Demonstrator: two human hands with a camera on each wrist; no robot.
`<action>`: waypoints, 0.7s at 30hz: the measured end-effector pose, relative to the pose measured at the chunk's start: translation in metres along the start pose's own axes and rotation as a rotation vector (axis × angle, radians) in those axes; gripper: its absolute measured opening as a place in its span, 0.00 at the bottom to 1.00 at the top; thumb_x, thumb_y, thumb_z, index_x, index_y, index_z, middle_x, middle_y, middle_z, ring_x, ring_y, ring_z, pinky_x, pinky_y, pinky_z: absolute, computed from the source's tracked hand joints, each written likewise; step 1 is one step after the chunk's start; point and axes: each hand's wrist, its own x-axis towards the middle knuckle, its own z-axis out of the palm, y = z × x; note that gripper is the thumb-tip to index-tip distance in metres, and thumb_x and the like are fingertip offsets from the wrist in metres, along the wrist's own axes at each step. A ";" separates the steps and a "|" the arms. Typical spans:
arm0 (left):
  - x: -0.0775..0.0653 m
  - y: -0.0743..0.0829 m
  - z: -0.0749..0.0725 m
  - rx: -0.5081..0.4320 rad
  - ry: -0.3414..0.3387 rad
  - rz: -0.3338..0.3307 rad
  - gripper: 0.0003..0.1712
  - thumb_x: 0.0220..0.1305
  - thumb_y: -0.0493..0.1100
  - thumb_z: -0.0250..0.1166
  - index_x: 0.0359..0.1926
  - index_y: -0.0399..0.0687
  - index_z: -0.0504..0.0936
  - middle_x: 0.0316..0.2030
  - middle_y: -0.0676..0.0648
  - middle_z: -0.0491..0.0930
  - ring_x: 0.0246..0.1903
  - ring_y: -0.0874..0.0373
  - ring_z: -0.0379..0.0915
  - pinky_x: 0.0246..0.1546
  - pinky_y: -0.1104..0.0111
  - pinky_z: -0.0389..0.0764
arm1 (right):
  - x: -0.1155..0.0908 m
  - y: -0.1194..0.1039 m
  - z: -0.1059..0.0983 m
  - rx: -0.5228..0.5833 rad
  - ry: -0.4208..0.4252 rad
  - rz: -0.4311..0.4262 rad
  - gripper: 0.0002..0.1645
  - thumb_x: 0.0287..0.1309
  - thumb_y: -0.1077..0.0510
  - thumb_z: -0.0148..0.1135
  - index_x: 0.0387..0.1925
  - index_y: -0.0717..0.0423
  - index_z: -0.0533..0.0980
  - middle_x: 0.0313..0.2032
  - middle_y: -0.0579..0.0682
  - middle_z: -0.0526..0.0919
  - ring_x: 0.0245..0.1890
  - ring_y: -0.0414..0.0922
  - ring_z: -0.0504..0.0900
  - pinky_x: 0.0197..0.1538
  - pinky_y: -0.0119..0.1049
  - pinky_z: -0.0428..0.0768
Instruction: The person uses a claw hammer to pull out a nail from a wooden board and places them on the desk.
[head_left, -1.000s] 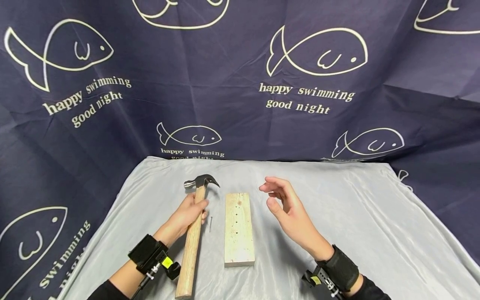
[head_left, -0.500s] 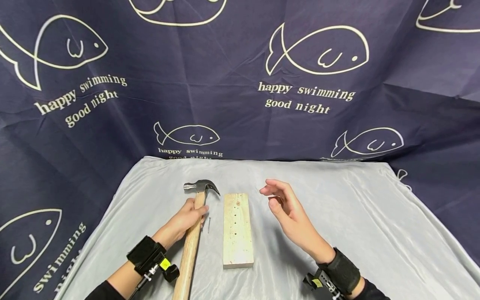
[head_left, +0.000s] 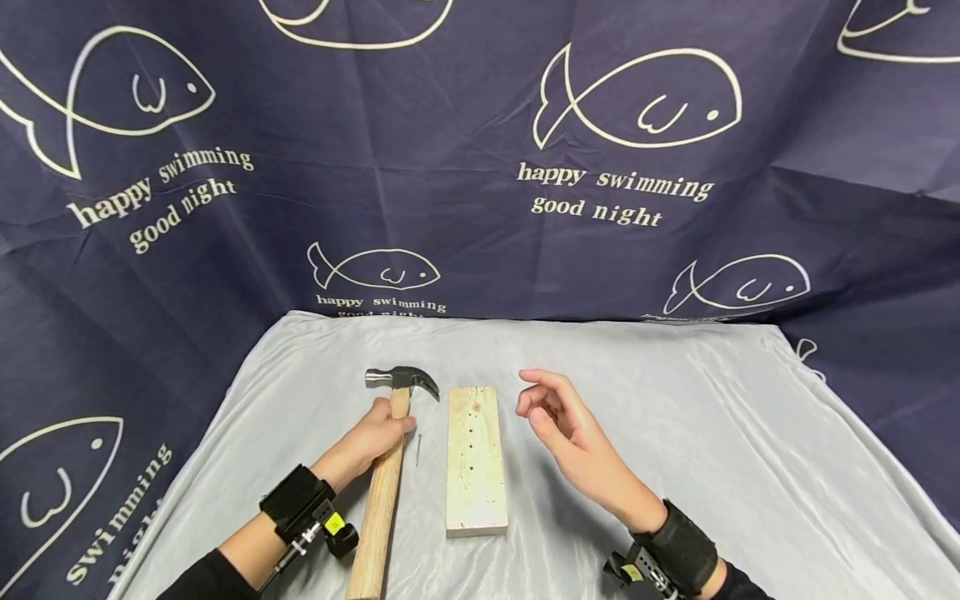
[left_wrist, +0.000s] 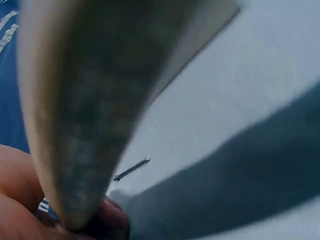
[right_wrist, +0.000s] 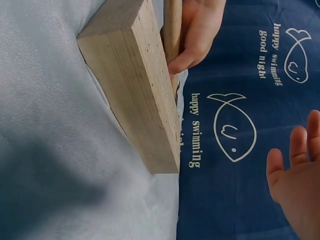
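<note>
My left hand [head_left: 375, 437] grips a claw hammer [head_left: 382, 492] by its wooden handle, just below the black metal head. The handle looms large and blurred across the left wrist view, with the fingers curled round it. Between hammer and block, a thin nail [head_left: 418, 450] lies on the cloth; it shows dark in the left wrist view [left_wrist: 132, 169]. A pale wooden block [head_left: 477, 492] with a row of small dark holes lies flat in the middle. To its right my right hand [head_left: 573, 437] hovers with loosely bent fingers and holds nothing.
A light grey satiny cloth [head_left: 712, 433] covers the table. Behind it and at the sides hangs a dark blue curtain [head_left: 480, 192] with white fish and lettering. Each wrist wears a black strap [head_left: 678, 546] with a small camera.
The left hand has tipped the hammer so that its head sits slightly lower in the head view. My right hand has shifted a little downward. Block and nail keep their places on the cloth.
</note>
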 end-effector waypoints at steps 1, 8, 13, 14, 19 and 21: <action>0.000 0.000 0.000 0.013 -0.009 0.006 0.18 0.72 0.37 0.56 0.53 0.28 0.62 0.41 0.39 0.66 0.40 0.48 0.70 0.42 0.64 0.77 | -0.001 0.000 0.000 0.002 -0.001 0.003 0.27 0.78 0.66 0.47 0.73 0.47 0.62 0.50 0.59 0.75 0.53 0.42 0.77 0.57 0.30 0.75; -0.002 0.006 -0.007 0.229 -0.009 0.030 0.22 0.68 0.40 0.63 0.50 0.25 0.68 0.41 0.37 0.65 0.38 0.47 0.70 0.38 0.62 0.79 | -0.006 0.003 -0.001 0.009 -0.008 0.007 0.27 0.78 0.67 0.47 0.73 0.48 0.63 0.50 0.57 0.76 0.52 0.42 0.77 0.57 0.30 0.75; -0.007 0.010 -0.014 0.415 0.018 0.103 0.21 0.65 0.45 0.69 0.45 0.29 0.75 0.42 0.36 0.66 0.37 0.48 0.69 0.34 0.64 0.77 | -0.008 0.006 -0.001 0.001 0.004 0.022 0.26 0.79 0.65 0.46 0.72 0.48 0.64 0.50 0.56 0.76 0.53 0.44 0.76 0.58 0.30 0.75; -0.008 0.011 -0.014 0.428 0.015 0.113 0.22 0.65 0.45 0.69 0.46 0.29 0.74 0.43 0.35 0.67 0.38 0.48 0.69 0.34 0.64 0.77 | -0.009 0.007 -0.002 -0.003 0.011 0.030 0.25 0.79 0.65 0.46 0.72 0.47 0.64 0.50 0.56 0.76 0.53 0.45 0.76 0.59 0.30 0.75; -0.011 0.012 -0.014 0.425 0.005 0.143 0.20 0.67 0.42 0.66 0.48 0.29 0.72 0.40 0.37 0.69 0.36 0.50 0.69 0.32 0.64 0.76 | -0.010 0.009 -0.004 -0.022 0.053 0.063 0.23 0.81 0.61 0.46 0.70 0.46 0.66 0.50 0.54 0.76 0.54 0.45 0.76 0.59 0.30 0.75; -0.012 0.012 -0.014 0.418 0.004 0.147 0.19 0.68 0.41 0.65 0.48 0.31 0.71 0.37 0.40 0.70 0.33 0.51 0.69 0.30 0.64 0.74 | -0.010 0.011 -0.005 -0.024 0.066 0.069 0.22 0.81 0.61 0.46 0.70 0.46 0.67 0.50 0.54 0.76 0.54 0.46 0.76 0.59 0.30 0.75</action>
